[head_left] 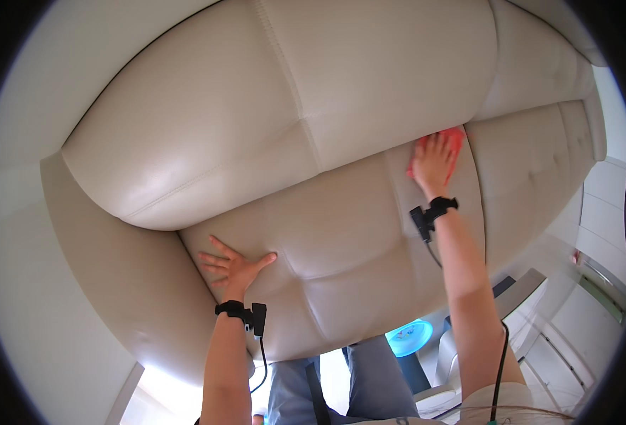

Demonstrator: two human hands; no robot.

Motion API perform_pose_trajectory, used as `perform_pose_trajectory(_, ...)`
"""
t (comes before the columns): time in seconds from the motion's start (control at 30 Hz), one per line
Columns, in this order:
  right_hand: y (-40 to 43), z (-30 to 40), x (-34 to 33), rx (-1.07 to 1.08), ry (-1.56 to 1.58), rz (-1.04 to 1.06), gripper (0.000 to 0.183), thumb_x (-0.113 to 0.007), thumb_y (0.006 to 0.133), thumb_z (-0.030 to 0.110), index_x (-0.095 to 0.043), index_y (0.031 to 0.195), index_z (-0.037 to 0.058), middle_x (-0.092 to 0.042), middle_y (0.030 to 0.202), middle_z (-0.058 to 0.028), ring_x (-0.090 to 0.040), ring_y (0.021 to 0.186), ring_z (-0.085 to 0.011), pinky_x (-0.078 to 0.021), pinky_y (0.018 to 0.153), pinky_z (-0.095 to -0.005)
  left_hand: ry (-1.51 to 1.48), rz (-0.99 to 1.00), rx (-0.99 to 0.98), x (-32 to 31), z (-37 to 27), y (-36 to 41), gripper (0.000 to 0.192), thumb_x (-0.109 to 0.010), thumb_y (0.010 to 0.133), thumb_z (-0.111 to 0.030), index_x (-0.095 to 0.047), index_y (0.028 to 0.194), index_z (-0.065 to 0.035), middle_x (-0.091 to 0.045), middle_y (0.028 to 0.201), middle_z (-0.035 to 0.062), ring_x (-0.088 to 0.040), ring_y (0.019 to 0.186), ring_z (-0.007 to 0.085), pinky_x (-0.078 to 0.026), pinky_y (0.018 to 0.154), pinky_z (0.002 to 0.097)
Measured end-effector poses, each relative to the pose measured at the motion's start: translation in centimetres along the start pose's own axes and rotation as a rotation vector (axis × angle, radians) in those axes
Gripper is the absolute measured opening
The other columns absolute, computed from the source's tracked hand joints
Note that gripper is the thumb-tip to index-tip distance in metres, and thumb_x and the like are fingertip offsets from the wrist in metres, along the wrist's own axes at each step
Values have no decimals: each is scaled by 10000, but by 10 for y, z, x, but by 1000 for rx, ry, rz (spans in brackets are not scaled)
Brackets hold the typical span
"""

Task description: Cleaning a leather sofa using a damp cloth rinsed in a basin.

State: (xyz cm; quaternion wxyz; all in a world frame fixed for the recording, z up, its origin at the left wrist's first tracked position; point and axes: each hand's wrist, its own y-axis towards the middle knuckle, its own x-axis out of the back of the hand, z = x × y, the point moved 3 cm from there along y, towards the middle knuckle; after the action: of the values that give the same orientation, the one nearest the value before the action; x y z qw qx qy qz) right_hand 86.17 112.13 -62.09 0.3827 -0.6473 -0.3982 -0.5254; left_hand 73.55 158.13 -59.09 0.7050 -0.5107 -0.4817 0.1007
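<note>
A beige leather sofa fills most of the view. My right hand (433, 161) lies palm down over a red cloth (457, 139) on the seat cushion (344, 218), close to the crease below the backrest (392, 69). The cloth shows around my fingers; what lies under the palm is hidden. My left hand (237, 270) rests on the same cushion with its fingers spread, beside the left armrest (127, 265), holding nothing. Each wrist wears a black strap with a small cabled device.
To the right continues another seat cushion (530, 164), meeting the first at a seam. A bright blue basin (411, 338) stands below the sofa's front edge, right of my legs (379, 377). White furniture with a grey-topped edge (528, 292) stands beyond my right arm. A wall (15, 239) borders the left armrest.
</note>
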Motion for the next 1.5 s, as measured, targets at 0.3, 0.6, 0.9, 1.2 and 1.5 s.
perform_pose_trajectory(0.3,-132,180,36,235,245,-57,599,-431,890,372,-401,1333,-30,-348,1421,-202,-201,1368,-374,-115,1112,-521,-150,31,-167,1,7,-7,1372,-745,565,-651,242,1413,-215,369,1404,229,332,1298,430,94,980,684)
perform_pose_trajectory(0.6,-153,179,43,773,368,99,518,-454,882,313,-427,1352,97,-380,1416,-123,-238,1357,-347,-137,1112,-506,-452,-261,-627,1,70,1,587,-350,973,-354,-164,1459,-82,-96,1517,166,-77,1397,331,-122,1107,464)
perform_pose_trajectory(0.9,-254,305,55,781,500,29,502,-496,864,277,-443,1349,160,-408,1402,-88,-290,1334,-326,-162,1099,-522,-565,-468,-750,49,107,-73,486,-363,970,-125,-226,1414,20,-302,1427,226,-389,1253,385,-347,1015,420)
perform_pose_trajectory(1.2,-259,382,53,960,460,55,477,-425,902,301,-440,1350,138,-385,1427,-44,-270,1353,-243,-125,1135,-423,-332,-662,-855,103,123,-111,495,-381,940,-48,-249,1415,0,-399,1344,240,-437,1212,368,-372,987,433)
perform_pose_trajectory(1.5,-383,286,64,996,456,282,465,-434,912,295,-432,1356,158,-386,1423,-49,-248,1364,-271,-102,1126,-485,280,-775,-567,93,147,-110,534,-411,945,-249,-257,1446,-149,-250,1489,91,-184,1378,339,-109,1101,525)
